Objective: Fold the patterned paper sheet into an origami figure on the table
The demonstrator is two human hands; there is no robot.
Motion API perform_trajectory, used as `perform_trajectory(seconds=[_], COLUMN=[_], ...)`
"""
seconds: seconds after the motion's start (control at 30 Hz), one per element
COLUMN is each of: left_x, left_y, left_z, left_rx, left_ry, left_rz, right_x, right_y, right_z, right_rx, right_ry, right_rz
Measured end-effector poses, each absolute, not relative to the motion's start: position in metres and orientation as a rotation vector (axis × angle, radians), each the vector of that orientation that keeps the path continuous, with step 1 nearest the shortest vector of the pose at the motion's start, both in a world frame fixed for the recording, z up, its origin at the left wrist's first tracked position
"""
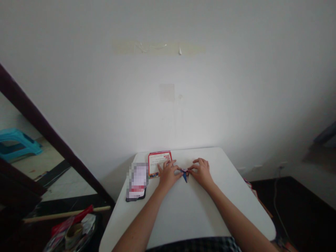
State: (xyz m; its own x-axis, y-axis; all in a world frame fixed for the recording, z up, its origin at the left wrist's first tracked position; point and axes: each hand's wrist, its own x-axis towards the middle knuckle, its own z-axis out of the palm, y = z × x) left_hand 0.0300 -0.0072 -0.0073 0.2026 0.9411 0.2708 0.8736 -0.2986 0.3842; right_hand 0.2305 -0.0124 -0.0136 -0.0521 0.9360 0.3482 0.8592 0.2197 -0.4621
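Between my two hands is a small piece of folded paper (185, 176), blue with a patterned part, its pointed end toward me. The fingertips of my left hand (168, 174) pinch its left side. On its right side, my right hand (201, 172) grips the edge between thumb and forefinger. Both hands rest low over the white table (189, 217). Just beyond my left hand lies a red-bordered printed booklet or card (159, 159), partly covered by the fingers.
A phone (138, 182) with a blurred-out screen lies at the table's left edge. Behind the table rises a white wall (199, 105). On the floor at left are a bin with rubbish (76, 231) and, past a dark door frame (52, 129), a blue stool (19, 143).
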Motion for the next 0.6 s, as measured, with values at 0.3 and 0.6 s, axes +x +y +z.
perform_trajectory(seconds=[0.3, 0.6], left_x=[0.031, 0.031], left_y=[-0.006, -0.005], left_z=[-0.007, -0.009], left_rx=[2.299, 2.364], left_ry=[1.775, 1.719], left_rz=[0.731, 0.726], right_x=[0.229, 0.226], right_y=[-0.004, 0.008], right_z=[-0.019, -0.031], right_rx=[-1.593, -1.626], right_ry=[-1.929, -1.911], right_rz=[0.085, 0.041])
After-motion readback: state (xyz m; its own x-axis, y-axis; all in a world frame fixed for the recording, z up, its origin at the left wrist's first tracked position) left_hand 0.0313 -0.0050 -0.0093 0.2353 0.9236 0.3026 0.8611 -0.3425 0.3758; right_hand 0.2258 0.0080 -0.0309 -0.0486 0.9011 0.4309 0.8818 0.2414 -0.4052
